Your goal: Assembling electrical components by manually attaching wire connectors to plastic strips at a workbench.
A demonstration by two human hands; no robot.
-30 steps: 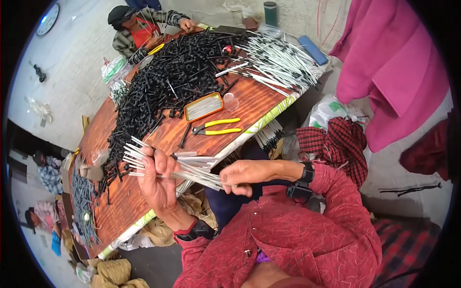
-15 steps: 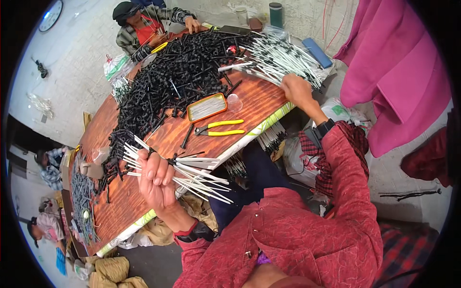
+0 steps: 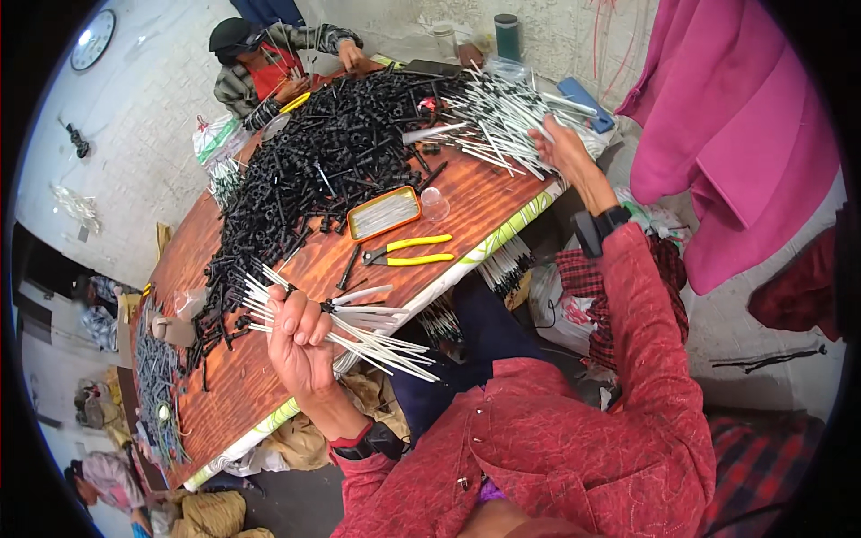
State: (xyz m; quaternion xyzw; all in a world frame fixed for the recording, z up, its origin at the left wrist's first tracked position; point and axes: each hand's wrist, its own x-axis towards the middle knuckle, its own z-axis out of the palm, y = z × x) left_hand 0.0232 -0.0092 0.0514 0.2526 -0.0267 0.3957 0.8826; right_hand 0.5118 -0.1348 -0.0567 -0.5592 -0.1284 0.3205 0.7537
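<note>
My left hand (image 3: 300,336) is closed around a bundle of thin white rods (image 3: 381,348) with black fittings, held over the table's near edge. The rods fan out on both sides of the fist. My right hand (image 3: 567,152) is over the right side of a pile of similar white rods (image 3: 502,112) with black parts. Its fingers are partly spread and curled towards the rods, and no rod shows clearly gripped. Left of this pile lies a large heap of black plastic fittings (image 3: 296,170).
On the brown wooden table (image 3: 484,193) are yellow-handled pliers (image 3: 408,251), an orange-rimmed tray of thin pins (image 3: 386,215) and a small clear cup (image 3: 436,204). A co-worker (image 3: 269,67) sits across the table. Pink cloth (image 3: 735,134) hangs at right; grey pieces (image 3: 157,386) lie at far left.
My right hand has moved up and slightly right, from the near edge of the white pile to over its right side, and its fingers have loosened. My left hand has shifted slightly, still holding the bundle.
</note>
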